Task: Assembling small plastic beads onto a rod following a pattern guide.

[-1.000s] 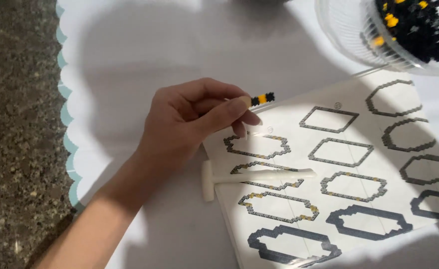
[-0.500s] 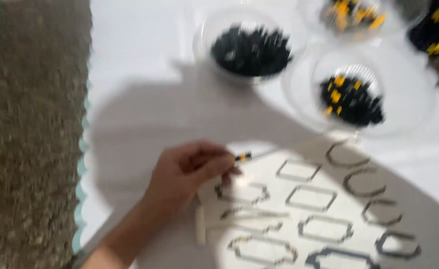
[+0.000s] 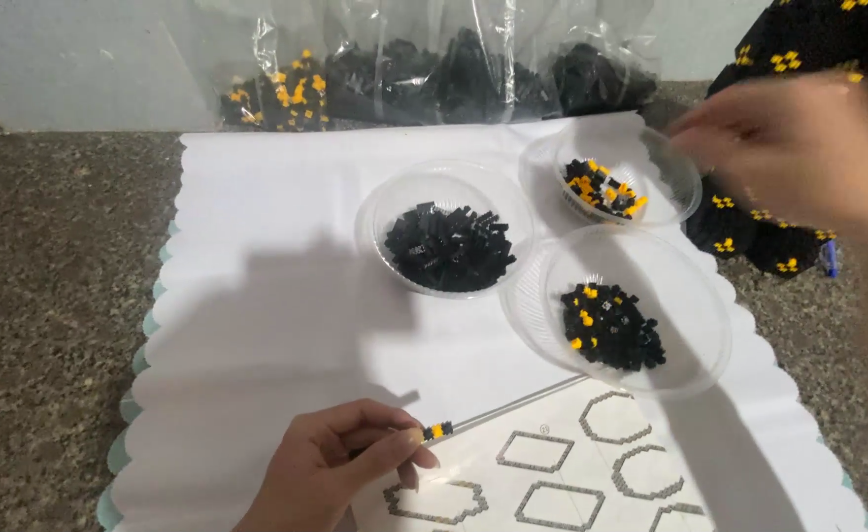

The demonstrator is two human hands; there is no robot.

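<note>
Black-and-yellow bead strip (image 3: 438,431) pinched in the left hand (image 3: 340,473), fingers closed on it, near edge of the white paper (image 3: 257,296) on the bench. Several hexagon outlines (image 3: 533,451) already laid on the sheet; bowls hold many loose beads. Right hand (image 3: 799,148), blurred, reaches the far bowl (image 3: 670,172); grip unclear.
</note>
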